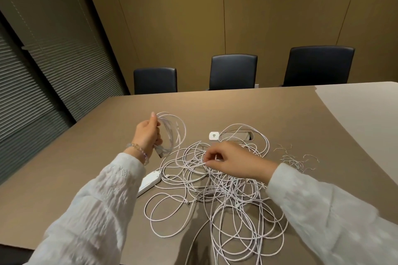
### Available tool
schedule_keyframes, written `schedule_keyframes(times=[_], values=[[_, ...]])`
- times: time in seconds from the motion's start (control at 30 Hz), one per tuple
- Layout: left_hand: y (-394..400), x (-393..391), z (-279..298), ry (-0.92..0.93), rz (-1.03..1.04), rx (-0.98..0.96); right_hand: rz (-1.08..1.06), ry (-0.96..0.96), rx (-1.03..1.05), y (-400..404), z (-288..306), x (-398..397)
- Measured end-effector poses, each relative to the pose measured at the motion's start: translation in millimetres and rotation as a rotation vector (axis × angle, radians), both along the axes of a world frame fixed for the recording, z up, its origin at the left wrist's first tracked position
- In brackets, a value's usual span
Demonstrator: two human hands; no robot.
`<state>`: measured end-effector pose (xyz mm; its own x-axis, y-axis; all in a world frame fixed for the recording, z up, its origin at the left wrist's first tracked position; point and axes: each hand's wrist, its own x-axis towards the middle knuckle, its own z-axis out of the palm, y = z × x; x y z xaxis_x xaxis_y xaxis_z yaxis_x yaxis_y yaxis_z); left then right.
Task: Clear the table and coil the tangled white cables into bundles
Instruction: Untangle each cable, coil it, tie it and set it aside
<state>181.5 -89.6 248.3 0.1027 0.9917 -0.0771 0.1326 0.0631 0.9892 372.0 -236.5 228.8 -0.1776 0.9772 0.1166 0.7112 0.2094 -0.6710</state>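
The left hand (147,133) is raised above the surface (86,157) with its grip closed round a small coil of white cable (172,131), the loops hanging from the curled fingers and a plug end poking out below the palm; a beaded bracelet (140,153) sits on that wrist. The right hand (224,160) is lower, over the middle of the tangle, its thumb and forefinger pinching a strand that runs leftward toward the coil, the other fingers folded in. Beneath and around that hand lies the tangled pile of white cables (215,196), spread loosely over the near half of the surface, with loops reaching the front edge and one long loop arcing back toward the far side. At the left edge of the pile, partly under the left sleeve, lies a white power strip (149,180). Behind the pile a small white charger block (214,135) rests just beside a recessed cable port (237,136) set in the surface; a cable loop crosses over the port, but what lies inside it cannot be made out. To the right of the pile, near the right sleeve, is a scatter of thin wire ties (295,157). Three dark chairs (233,72) stand along the far edge, in front of a panelled wall, and slatted blinds (43,71) cover the left side.
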Motion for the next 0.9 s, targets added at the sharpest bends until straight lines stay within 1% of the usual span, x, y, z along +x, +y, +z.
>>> schedule_keyframes(times=[0.13, 0.27, 0.33, 0.4, 0.47, 0.53, 0.6, 0.67, 0.73, 0.83, 0.9], values=[[-16.2, 13.7, -0.8, -0.087, -0.213, -0.073, -0.011, 0.046, 0.144, 4.1, 20.1, -13.6], [-39.5, 25.3, 4.4, -0.005, -0.42, -0.104, -0.12, 0.124, 0.243, 14.4, 29.1, -13.1], [-50.3, 29.3, 7.6, 0.05, -0.504, -0.136, -0.164, 0.1, 0.268, 18.9, 30.1, -10.0], [-59.0, 32.9, 9.6, 0.082, -0.606, -0.202, -0.207, 0.029, 0.291, 21.8, 29.8, -6.9], [-63.6, 34.9, 10.3, 0.109, -0.665, -0.267, -0.23, -0.015, 0.3, 22.5, 31.3, -4.4], [-63.9, 34.5, 11.6, 0.114, -0.712, -0.347, -0.25, -0.039, 0.303, 21.3, 33.6, -2.0], [-60.4, 30.8, 13.5, 0.124, -0.777, -0.458, -0.27, -0.029, 0.261, 18.8, 34.4, 2.2], [-54.7, 23.8, 16.7, 0.082, -0.83, -0.585, -0.255, 0.07, 0.171, 16.2, 31.7, 10.2], [-46.5, 14.0, 20.6, -0.033, -0.833, -0.648, -0.228, 0.256, 0.078, 14.6, 26.5, 21.5], [-34.5, 0.9, 26.5, -0.256, -0.747, -0.673, -0.283, 0.53, -0.016, 10.1, 14.5, 41.2], [-29.3, -2.6, 29.9, -0.379, -0.694, -0.648, -0.323, 0.602, -0.073, 7.7, 1.1, 50.4]])
